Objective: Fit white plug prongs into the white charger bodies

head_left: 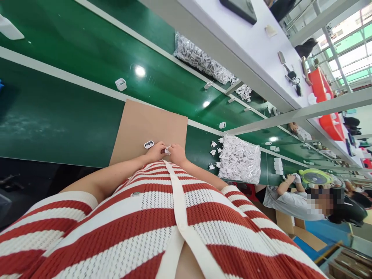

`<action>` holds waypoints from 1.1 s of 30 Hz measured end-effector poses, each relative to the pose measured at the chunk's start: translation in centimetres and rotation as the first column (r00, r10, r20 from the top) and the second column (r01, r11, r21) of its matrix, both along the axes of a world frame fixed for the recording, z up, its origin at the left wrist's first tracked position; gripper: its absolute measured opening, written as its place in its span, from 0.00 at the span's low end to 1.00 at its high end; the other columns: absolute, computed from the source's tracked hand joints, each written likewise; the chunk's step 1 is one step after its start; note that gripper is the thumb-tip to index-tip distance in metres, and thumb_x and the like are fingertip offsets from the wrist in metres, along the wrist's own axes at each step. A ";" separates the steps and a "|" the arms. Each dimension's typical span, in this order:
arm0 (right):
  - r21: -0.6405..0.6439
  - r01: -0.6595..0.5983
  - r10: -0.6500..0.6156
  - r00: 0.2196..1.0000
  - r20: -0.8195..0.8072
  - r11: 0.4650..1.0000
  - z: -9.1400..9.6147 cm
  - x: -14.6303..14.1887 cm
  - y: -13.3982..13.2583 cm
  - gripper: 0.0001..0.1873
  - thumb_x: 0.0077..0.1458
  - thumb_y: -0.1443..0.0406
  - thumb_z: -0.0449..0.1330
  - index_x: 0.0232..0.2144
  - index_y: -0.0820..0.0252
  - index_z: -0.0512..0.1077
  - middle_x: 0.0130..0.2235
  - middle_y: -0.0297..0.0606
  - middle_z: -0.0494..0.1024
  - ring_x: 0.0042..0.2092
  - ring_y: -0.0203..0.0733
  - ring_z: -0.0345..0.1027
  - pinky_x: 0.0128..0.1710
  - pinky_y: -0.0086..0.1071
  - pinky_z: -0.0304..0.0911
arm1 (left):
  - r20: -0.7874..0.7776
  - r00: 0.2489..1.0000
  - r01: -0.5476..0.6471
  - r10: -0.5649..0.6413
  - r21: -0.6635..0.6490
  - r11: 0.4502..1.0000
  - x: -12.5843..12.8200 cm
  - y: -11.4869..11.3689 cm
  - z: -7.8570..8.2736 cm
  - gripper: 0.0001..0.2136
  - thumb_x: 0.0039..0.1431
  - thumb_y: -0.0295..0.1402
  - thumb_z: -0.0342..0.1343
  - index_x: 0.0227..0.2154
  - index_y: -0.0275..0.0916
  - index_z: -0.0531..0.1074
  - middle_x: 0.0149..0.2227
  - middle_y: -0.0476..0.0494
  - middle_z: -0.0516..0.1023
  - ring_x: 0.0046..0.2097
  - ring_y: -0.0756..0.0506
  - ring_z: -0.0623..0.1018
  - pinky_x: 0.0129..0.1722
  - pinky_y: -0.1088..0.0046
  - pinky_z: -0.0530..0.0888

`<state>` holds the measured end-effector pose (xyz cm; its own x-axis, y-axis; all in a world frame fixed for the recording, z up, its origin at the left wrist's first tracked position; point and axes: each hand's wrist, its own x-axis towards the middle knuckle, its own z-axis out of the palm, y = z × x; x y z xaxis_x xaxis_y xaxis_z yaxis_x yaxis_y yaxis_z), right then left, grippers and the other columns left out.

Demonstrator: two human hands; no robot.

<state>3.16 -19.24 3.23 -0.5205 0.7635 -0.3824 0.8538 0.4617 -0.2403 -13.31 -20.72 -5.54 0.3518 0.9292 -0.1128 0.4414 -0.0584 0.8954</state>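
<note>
My left hand [157, 152] and my right hand [177, 153] meet over the near part of a brown cardboard sheet [151, 120]. The fingers of both are closed around a small white plastic part [167, 150], mostly covered by them, so its exact kind does not show. Just left of my left hand, a white oval housing [149, 145] with a dark inside lies on the cardboard. To the right of my right hand, several loose white plug pieces with pins [213, 144] lie beside a clear bag [240, 159] packed with similar pieces.
A green conveyor belt [95, 62] runs beyond the cardboard, carrying white housings [121, 84]. Another filled bag [200, 58] lies past it. A white shelf [232, 35] on metal posts overhangs at upper right. A co-worker [293, 199] sits further right near a green fan [316, 176].
</note>
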 end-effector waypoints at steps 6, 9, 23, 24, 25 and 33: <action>0.028 0.194 -0.176 0.937 -0.301 0.981 -1.0 2.5 -1.7 0.29 0.59 0.65 0.62 0.62 0.58 0.67 0.51 0.44 0.78 0.52 0.45 0.71 0.53 0.35 0.65 | -0.111 0.992 -0.052 0.055 0.034 0.998 0.4 -0.4 2.8 0.02 0.53 0.32 0.61 0.29 0.40 0.77 0.35 0.42 0.73 0.34 0.44 0.75 0.36 0.66 0.72; 0.057 0.582 -0.467 0.703 -0.537 0.811 -2.5 6.8 -3.3 0.35 0.63 0.56 0.58 0.67 0.61 0.59 0.61 0.52 0.70 0.61 0.49 0.66 0.61 0.41 0.61 | -0.112 0.989 -0.087 0.095 0.078 0.993 0.0 0.8 4.6 0.06 0.56 0.33 0.60 0.35 0.41 0.79 0.37 0.42 0.75 0.37 0.43 0.76 0.39 0.66 0.74; 0.127 0.965 -0.959 0.246 -0.142 0.228 -4.6 18.8 -5.0 0.18 0.45 0.62 0.61 0.38 0.64 0.80 0.44 0.57 0.80 0.48 0.62 0.77 0.52 0.45 0.69 | -0.364 0.750 -0.521 0.552 0.189 0.832 -15.1 26.4 6.3 0.09 0.56 0.34 0.56 0.36 0.35 0.75 0.41 0.30 0.74 0.43 0.33 0.75 0.41 0.56 0.71; 0.116 0.964 -0.954 0.256 -0.155 0.240 -4.6 18.6 -4.9 0.17 0.45 0.61 0.61 0.36 0.63 0.80 0.43 0.56 0.81 0.47 0.62 0.78 0.51 0.45 0.70 | -0.374 0.743 -0.524 0.555 0.192 0.830 -15.8 26.8 6.2 0.10 0.54 0.34 0.58 0.37 0.34 0.75 0.41 0.29 0.74 0.44 0.31 0.75 0.43 0.54 0.71; 0.104 0.962 -0.950 0.266 -0.166 0.251 -4.5 18.4 -4.8 0.16 0.44 0.61 0.61 0.35 0.62 0.80 0.42 0.55 0.81 0.46 0.62 0.78 0.51 0.45 0.70 | -0.381 0.739 -0.522 0.556 0.199 0.830 -16.3 26.8 6.0 0.12 0.53 0.35 0.59 0.39 0.34 0.75 0.42 0.28 0.74 0.47 0.29 0.74 0.46 0.51 0.71; -0.058 0.968 -0.947 0.226 -0.228 0.245 -1.5 16.9 -3.0 0.07 0.33 0.62 0.65 0.21 0.57 0.73 0.35 0.51 0.81 0.47 0.66 0.76 0.50 0.50 0.70 | -0.256 0.444 -0.754 0.859 0.412 0.512 -22.6 24.0 5.5 0.43 0.55 0.35 0.63 0.69 0.29 0.49 0.72 0.25 0.45 0.72 0.28 0.45 0.69 0.40 0.45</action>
<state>20.07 -22.22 1.77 0.5787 0.7595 -0.2970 0.6132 -0.6454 -0.4555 -35.87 3.24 -0.01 -0.5990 0.7768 0.1943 0.6741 0.3582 0.6460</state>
